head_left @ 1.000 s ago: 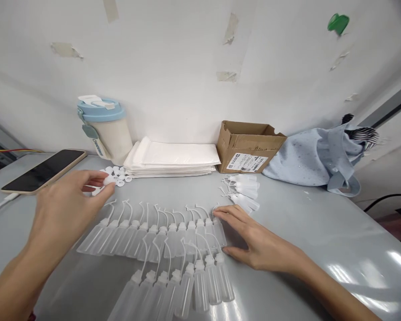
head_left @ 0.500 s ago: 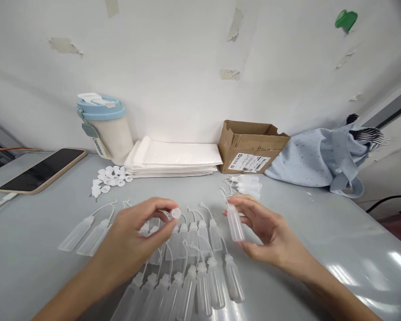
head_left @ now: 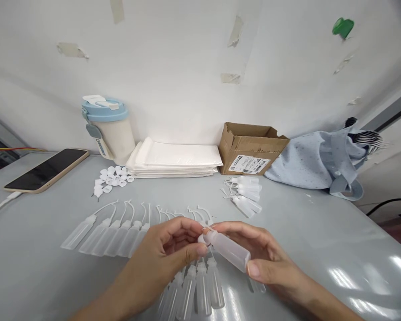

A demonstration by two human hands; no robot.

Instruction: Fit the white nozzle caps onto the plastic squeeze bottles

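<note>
A translucent squeeze bottle (head_left: 230, 250) lies tilted in my right hand (head_left: 265, 256), its base against the thumb and its neck pointing left. My left hand (head_left: 173, 256) pinches a small white cap (head_left: 202, 240) right at the bottle's neck; whether the cap is seated cannot be seen. Rows of similar bottles with thin white tubes lie under and around both hands, such as one at the left (head_left: 78, 232) and one in front (head_left: 203, 290). A small group of bottles (head_left: 247, 206) rests behind my right hand. Loose white caps (head_left: 112, 178) are piled at the back left.
Along the wall stand a blue-lidded cup (head_left: 112, 133), a stack of white envelopes (head_left: 180, 155), an open cardboard box (head_left: 254, 149) and a light blue cloth bag (head_left: 304, 158). A phone (head_left: 48, 169) with a white cable lies at the far left of the grey table (head_left: 307, 236).
Both hands have come together at the middle. The bottle has moved left and tilted towards the cap in my left hand. The view has shifted slightly.
</note>
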